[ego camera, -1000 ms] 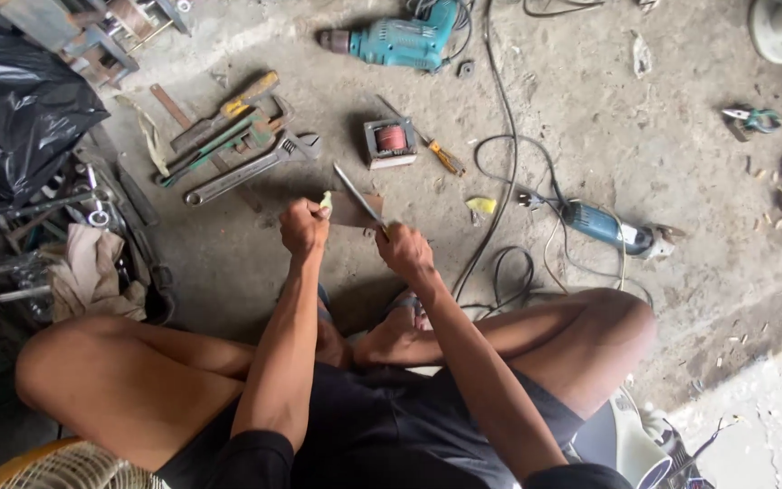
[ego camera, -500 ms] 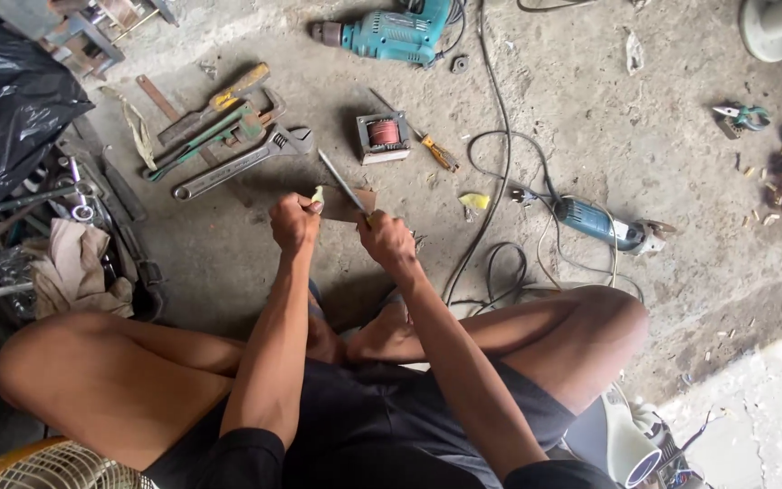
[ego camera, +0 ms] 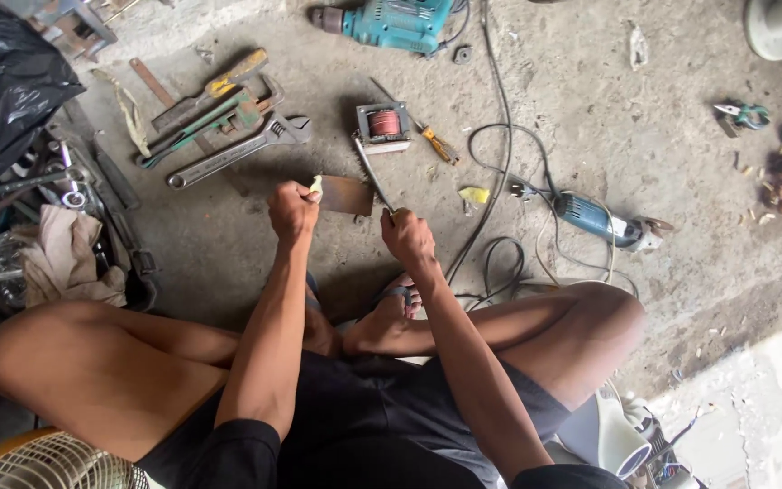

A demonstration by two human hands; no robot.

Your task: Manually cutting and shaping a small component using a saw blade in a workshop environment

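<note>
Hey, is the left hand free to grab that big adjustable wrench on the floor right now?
Probably not at once. The left hand is closed on a rusty flat metal piece, so it is occupied. The adjustable wrench lies bare on the concrete floor just beyond it, with nothing between them.

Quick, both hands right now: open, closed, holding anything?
Left hand: closed, gripping the rusty flat metal piece by its left end.
Right hand: closed around the handle of a thin metal file.
</note>
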